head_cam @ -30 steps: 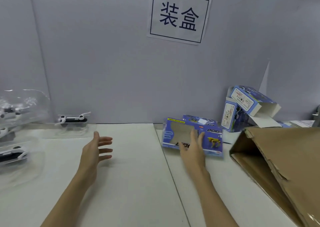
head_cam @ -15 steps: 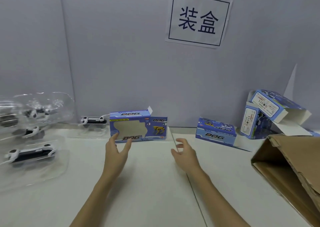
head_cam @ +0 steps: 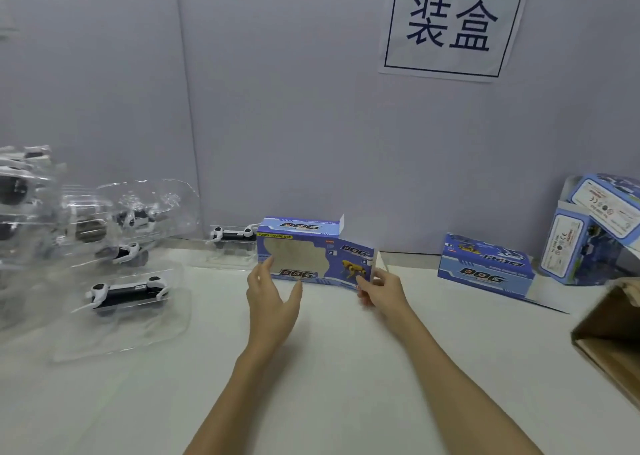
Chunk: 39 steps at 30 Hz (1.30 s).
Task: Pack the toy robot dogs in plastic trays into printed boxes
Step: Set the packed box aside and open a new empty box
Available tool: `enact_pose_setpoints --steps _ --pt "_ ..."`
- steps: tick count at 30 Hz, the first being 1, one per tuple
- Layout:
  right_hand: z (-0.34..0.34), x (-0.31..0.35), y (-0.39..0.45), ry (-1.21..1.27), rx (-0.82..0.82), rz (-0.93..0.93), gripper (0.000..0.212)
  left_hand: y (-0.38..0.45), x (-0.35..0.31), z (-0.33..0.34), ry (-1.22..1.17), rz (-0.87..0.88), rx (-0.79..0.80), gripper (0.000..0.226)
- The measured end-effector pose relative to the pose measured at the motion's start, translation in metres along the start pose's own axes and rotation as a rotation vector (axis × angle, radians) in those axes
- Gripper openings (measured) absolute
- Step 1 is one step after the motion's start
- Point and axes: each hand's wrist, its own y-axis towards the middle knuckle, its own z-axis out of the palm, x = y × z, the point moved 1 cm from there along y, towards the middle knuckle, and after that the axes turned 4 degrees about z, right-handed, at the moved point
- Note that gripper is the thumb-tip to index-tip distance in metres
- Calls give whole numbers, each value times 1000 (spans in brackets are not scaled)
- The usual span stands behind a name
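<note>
Now | right hand (head_cam: pixel 381 290) grip pinching printed box (head_cam: pixel 313 252) | left hand (head_cam: pixel 272 298) grip open.

Blue printed box (head_cam: pixel 313 254) showing a yellow dog picture, white-and-black toy dogs (head_cam: pixel 129 290) lying in clear trays (head_cam: pixel 121 333), brown carton (head_cam: pixel 613 336), white table (head_cam: pixel 329 368), grey wall (head_cam: pixel 294 108).

We see two bare forearms reaching up from the bottom edge, with no sleeves, gloves, watch or rings on them. Our left hand (head_cam: pixel 273 302) and right hand (head_cam: pixel 382 290) have slim fingers with short, unpainted nails.
</note>
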Motion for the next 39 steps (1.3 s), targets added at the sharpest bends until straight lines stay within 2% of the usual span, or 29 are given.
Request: enact_pose_setpoints --steps 2,7,9,12,14,15,16,17,18,21,23,24,27,29,33,35,37,39 --pt "-8 1 -7 -25 28 -41 11 -1 2 -3 133 88 19 79" --pt "-32 18 -38 -129 -175 -475 45 -4 -9 -10 487 451 -42 93" --pt "-42 23 -49 -141 -201 -618 51 -6 -17 -11 576 550 20 101" --pt "-44 36 -62 4 -175 -665 55 -11 -24 -5 565 606 57 102" --pt "-35 40 -72 259 -143 -578 67 -14 -32 -3 433 580 -20 89" --pt "-28 41 -80 409 -128 -481 63 -15 -36 -3 369 534 -64 85" --pt "-21 41 -86 492 -93 -372 50 -16 -39 -3 317 480 -99 85" --pt "-13 42 -94 480 -31 -298 34 -16 -41 -3 281 435 -125 86" --pt "-5 44 -102 381 55 -275 31 -17 -42 -3 256 411 -136 87" --pt "16 42 -114 178 238 -365 71 -26 -42 4 236 487 -68 75" --pt "23 39 -117 181 205 -400 94 -31 -44 11 203 544 -33 64" --pt "22 38 -117 211 150 -398 97 -32 -45 14 174 546 -47 59" --pt "15 37 -108 250 30 -418 82 -34 -50 18 80 497 -18 48" --pt "8 42 -104 274 39 -426 71 -33 -51 13 -33 428 68 46" --pt "-17 52 -98 378 137 -326 49 -20 -52 -4 -257 248 53 38" --pt "-26 52 -99 360 210 -310 48 -15 -53 -8 -372 127 201 52" --pt "-26 52 -101 355 276 -327 59 -17 -55 -6 -477 39 359 62" --pt "-21 50 -102 324 313 -360 68 -19 -56 -1 -594 4 384 64"
